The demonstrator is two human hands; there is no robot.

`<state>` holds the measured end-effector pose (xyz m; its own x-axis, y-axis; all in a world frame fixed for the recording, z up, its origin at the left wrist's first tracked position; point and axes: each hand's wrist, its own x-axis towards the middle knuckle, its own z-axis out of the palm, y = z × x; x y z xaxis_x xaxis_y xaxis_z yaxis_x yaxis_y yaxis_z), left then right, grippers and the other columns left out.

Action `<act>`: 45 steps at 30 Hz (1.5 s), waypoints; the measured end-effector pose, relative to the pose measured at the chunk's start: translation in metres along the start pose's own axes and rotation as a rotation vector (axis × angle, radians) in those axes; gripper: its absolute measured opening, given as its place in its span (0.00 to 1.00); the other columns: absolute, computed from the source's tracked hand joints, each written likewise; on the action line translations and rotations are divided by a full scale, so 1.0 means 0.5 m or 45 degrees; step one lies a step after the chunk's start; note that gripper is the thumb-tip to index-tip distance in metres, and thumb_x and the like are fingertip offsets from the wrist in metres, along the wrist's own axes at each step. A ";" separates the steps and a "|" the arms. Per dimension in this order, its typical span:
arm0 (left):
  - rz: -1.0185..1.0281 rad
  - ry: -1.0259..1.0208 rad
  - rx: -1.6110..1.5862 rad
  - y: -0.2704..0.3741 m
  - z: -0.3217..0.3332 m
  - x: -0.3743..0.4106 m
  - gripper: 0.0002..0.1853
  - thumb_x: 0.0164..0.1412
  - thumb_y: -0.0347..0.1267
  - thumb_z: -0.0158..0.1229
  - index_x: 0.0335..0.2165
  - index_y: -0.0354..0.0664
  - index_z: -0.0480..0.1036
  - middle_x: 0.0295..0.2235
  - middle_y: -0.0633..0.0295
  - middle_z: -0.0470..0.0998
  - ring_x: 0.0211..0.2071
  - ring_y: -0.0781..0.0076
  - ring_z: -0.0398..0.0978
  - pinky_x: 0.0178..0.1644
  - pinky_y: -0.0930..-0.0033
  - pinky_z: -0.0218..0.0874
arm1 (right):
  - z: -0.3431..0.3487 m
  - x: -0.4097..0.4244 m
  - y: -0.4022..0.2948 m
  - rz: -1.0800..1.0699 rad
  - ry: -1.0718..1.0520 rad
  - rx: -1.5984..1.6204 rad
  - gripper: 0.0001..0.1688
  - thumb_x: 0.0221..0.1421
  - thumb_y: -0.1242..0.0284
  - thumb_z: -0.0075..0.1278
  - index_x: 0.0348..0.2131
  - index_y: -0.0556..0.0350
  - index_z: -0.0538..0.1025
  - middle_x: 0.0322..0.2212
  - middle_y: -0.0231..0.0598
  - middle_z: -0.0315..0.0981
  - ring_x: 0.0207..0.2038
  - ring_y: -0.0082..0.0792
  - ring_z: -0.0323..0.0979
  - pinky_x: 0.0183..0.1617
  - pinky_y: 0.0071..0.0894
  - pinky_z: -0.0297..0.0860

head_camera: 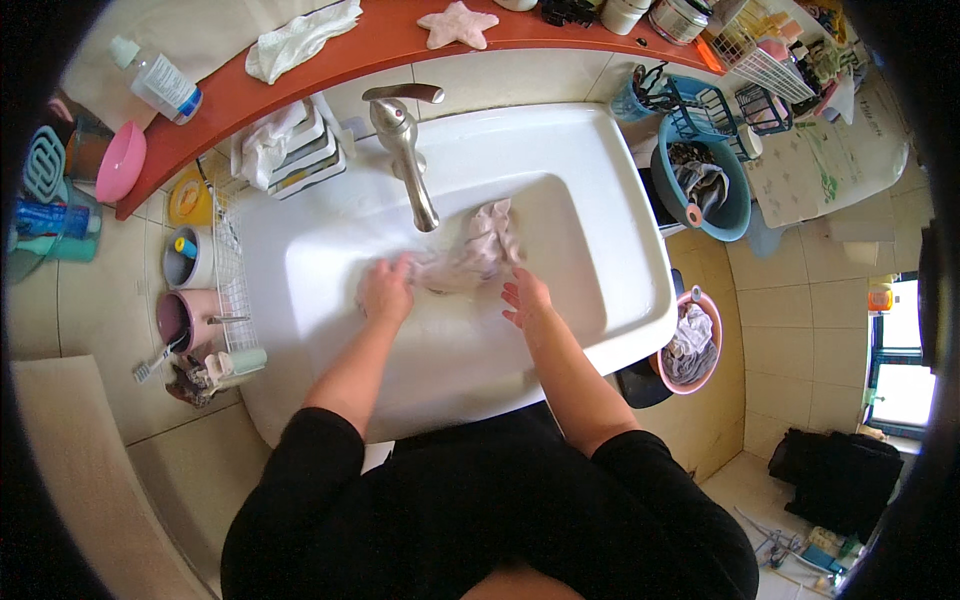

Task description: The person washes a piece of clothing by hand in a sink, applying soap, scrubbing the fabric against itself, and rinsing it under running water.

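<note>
In the basin of a white ceramic sink lies a wet, pale pinkish cloth, partly in cloudy water. My left hand is at the cloth's left end, fingers bent over it; blur hides whether they grip it. Close to the cloth's lower right side is my right hand, its fingers apart and nothing held in them. The metal single-lever faucet reaches over the basin behind the cloth, its spout tip above and between the two hands.
A red shelf with a bottle and a pink bowl runs behind the sink. Wire racks with cups hang at left. On the right are a blue bucket and a pink basin, both holding cloths.
</note>
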<state>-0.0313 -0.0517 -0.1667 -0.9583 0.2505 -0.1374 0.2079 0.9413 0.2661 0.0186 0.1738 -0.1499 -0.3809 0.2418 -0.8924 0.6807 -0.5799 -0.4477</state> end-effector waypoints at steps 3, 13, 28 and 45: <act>-0.408 0.161 -0.565 -0.002 0.116 0.004 0.24 0.43 0.27 0.52 0.44 0.44 0.68 0.37 0.47 0.72 0.40 0.58 0.69 0.42 0.59 0.61 | 0.034 -0.001 0.008 0.156 -0.016 -0.013 0.34 0.49 0.52 0.46 0.51 0.48 0.62 0.48 0.42 0.60 0.49 0.43 0.60 0.54 0.64 0.49; 0.736 0.250 -0.961 0.255 -0.104 -0.103 0.11 0.40 0.31 0.61 0.26 0.39 0.72 0.26 0.54 0.74 0.29 0.57 0.72 0.32 0.62 0.64 | 0.052 0.063 0.052 -0.564 -1.070 0.325 0.30 0.51 0.48 0.42 0.42 0.53 0.69 0.31 0.38 0.70 0.31 0.35 0.69 0.35 0.32 0.68; 0.191 0.079 0.138 0.044 -0.006 -0.028 0.27 0.43 0.37 0.58 0.46 0.57 0.65 0.44 0.56 0.63 0.47 0.56 0.62 0.42 0.55 0.59 | 0.024 -0.024 -0.060 -0.325 -0.141 -0.012 0.38 0.48 0.54 0.51 0.54 0.42 0.57 0.48 0.39 0.59 0.49 0.38 0.59 0.52 0.58 0.51; 0.656 -0.047 -1.283 0.273 -0.104 -0.093 0.11 0.41 0.33 0.58 0.27 0.40 0.72 0.25 0.53 0.74 0.28 0.54 0.72 0.32 0.62 0.63 | 0.042 -0.027 -0.044 0.073 -1.266 0.647 0.26 0.55 0.53 0.40 0.43 0.53 0.68 0.37 0.38 0.69 0.36 0.34 0.69 0.38 0.34 0.69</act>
<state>0.0313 0.0535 -0.0745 -0.7943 0.5780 0.1872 0.3076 0.1168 0.9443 -0.0044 0.1671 -0.1267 -0.8428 -0.3937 -0.3669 0.4653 -0.8757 -0.1291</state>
